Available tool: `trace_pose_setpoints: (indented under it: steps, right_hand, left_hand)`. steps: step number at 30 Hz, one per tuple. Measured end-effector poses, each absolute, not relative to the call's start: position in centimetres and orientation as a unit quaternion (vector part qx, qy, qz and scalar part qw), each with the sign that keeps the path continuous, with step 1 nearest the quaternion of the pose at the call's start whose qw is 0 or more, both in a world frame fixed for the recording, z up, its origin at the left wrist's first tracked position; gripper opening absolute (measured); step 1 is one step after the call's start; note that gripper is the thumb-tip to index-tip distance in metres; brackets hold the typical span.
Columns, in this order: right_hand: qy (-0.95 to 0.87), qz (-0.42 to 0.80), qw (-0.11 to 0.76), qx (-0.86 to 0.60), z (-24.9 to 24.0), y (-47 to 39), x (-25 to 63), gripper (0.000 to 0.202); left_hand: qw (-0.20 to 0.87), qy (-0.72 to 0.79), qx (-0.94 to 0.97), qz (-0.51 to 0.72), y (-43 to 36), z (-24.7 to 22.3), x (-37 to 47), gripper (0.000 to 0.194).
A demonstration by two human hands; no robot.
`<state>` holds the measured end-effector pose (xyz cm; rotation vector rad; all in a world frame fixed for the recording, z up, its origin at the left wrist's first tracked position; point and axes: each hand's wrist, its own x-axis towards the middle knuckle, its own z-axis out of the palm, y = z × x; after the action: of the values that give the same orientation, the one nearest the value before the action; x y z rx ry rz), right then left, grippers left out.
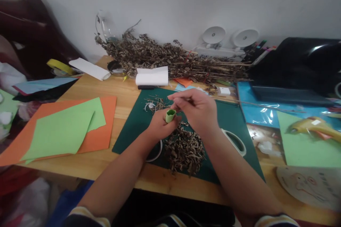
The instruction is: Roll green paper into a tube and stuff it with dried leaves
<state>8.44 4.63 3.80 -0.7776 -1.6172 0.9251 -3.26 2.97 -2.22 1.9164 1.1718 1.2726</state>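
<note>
A small rolled tube of light green paper [170, 115] is upright in my left hand [161, 124], its open end facing up. My fingers wrap round its side. Just above and to the right, my right hand [198, 108] has thumb and forefinger pinched together; whatever is between them is too small to make out. Below both hands lies a heap of dry, crumpled brown leaves [185, 149] on a dark green cutting mat [128, 134]. Thin bare stems [158, 103] lie at the mat's far side, partly behind my left hand.
A large bundle of dried plants [160, 53] lies along the wall, with a white paper roll [151, 77] before it. Green paper [61, 127] on orange paper [103, 138] lies left. Right are a white ring [234, 142], a yellow glue gun [314, 126] and a blue packet [245, 95].
</note>
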Motion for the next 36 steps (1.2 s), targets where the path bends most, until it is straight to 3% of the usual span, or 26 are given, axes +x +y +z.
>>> trace_pose_setpoints:
  steps: [5, 25, 31, 36]
  right_hand:
    - [-0.746, 0.234, 0.543, -0.306, 3.0, 4.3, 7.8, 0.011]
    - [-0.804, 0.081, 0.511, -0.292, 2.7, 4.1, 7.5, 0.014]
    - [-0.845, 0.100, 0.472, -0.232, 2.7, 4.6, 8.7, 0.017]
    - [-0.848, 0.196, 0.453, -0.192, 2.6, 4.8, 9.6, 0.021]
  left_hand:
    - [0.262, 0.411, 0.725, 0.487, 3.1, -2.5, -3.3, 0.023]
    - [0.266, 0.410, 0.705, 0.513, 3.3, -3.0, -3.1, 0.019]
    - [0.262, 0.409, 0.708, 0.513, 3.3, -2.9, -3.1, 0.024]
    - [0.248, 0.403, 0.709, 0.522, 3.2, -2.6, -3.1, 0.025]
